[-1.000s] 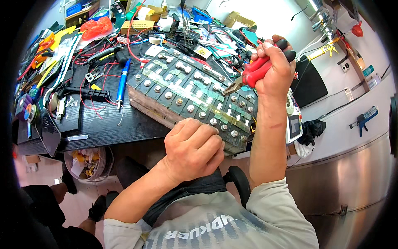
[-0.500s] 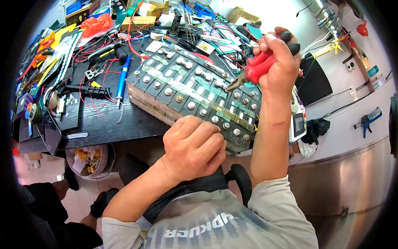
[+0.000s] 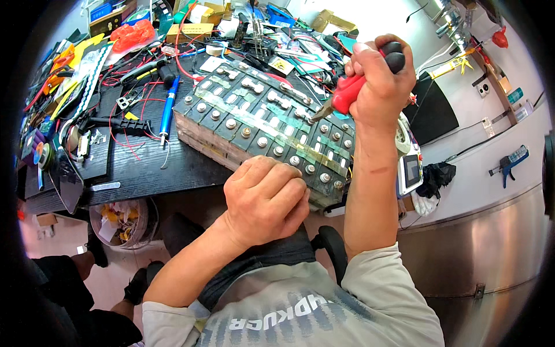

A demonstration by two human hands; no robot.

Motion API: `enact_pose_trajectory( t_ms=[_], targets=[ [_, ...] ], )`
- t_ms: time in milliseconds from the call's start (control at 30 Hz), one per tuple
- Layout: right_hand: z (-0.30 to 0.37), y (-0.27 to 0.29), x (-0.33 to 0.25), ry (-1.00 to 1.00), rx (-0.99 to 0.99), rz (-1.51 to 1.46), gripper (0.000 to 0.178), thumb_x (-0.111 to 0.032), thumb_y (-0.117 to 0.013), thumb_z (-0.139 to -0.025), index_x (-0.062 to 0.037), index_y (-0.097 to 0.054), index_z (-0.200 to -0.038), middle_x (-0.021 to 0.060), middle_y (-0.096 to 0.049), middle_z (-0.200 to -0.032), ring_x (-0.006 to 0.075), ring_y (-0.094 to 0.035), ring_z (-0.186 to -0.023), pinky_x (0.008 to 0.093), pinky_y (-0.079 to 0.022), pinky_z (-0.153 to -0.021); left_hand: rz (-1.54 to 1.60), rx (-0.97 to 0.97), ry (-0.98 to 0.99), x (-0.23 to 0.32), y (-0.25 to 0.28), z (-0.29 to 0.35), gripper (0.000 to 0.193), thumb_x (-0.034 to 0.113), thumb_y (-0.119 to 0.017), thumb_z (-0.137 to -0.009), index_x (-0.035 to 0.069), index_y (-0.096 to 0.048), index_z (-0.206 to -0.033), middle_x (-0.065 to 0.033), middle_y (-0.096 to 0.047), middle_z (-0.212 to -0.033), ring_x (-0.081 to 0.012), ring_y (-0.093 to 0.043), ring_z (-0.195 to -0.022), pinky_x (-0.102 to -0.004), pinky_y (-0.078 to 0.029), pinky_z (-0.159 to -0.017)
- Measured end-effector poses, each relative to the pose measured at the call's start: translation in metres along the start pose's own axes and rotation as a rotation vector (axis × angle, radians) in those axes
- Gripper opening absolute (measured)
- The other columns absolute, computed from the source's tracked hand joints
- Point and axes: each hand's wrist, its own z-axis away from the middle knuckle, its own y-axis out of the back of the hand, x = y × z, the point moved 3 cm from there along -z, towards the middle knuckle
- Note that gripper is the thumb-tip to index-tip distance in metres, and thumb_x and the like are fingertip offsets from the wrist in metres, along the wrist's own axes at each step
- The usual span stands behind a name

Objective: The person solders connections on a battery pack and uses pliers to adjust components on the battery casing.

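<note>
The right hand [image 3: 381, 81] grips red-handled pliers [image 3: 347, 92], fingers wrapped tight, tips down on a far-right terminal of the battery pack [image 3: 266, 130] at the near edge of the counter [image 3: 144, 170]. The left hand [image 3: 266, 199] rests curled on the pack's near edge, holding nothing I can see. Best to keep the pack pinned and the pliers off neighbouring terminals. One pack, one pliers, one blue pen [image 3: 168, 110] to the left

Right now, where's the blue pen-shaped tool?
In the head view, the blue pen-shaped tool lies on the black tabletop, on the person's left, just beside the left end of the battery pack.
</note>
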Motion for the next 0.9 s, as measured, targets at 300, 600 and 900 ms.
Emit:
enact_pose_trajectory(
  t_ms=[300,600,900],
  targets=[
    [-0.007,-0.026,-0.002,0.0,-0.313,0.135,0.023,-0.005,-0.08,-0.087,-0.002,-0.063,-0.101,-0.003,-0.061,-0.082,0.0028,-0.054,-0.072,0.0228,-0.046,-0.063,-0.006,-0.035,-0.002,0.002,0.002,0.001,0.02,0.01,-0.082,-0.075,0.01,-0.071,-0.091,-0.004,-0.076,-0.101,-0.0278,-0.071,-0.092,-0.04,-0.058,-0.084],
    [-0.019,0.036,0.022,-0.332,-0.038,-0.135,0.056,-0.011,-0.063,-0.101,0.0017,-0.047,-0.153,0.0193,-0.073,-0.115,0.0263,-0.069,-0.099,0.0435,-0.061,-0.089,-0.005,-0.044,0.015,0.004,0.002,-0.003,0.02,0.01,-0.082,-0.073,0.008,-0.071,-0.09,-0.005,-0.077,-0.1,-0.0288,-0.072,-0.089,-0.0409,-0.059,-0.083],
    [-0.017,0.054,0.005,-0.278,-0.029,-0.078,0.074,-0.015,-0.069,-0.097,0.0066,-0.038,-0.161,0.0219,-0.07,-0.122,0.0295,-0.073,-0.106,0.0465,-0.069,-0.086,-0.034,-0.058,0.023,0.007,0.002,-0.006,0.02,0.008,-0.082,-0.073,0.008,-0.072,-0.09,-0.0055,-0.077,-0.098,-0.0288,-0.072,-0.088,-0.0409,-0.059,-0.083]
  ],
)
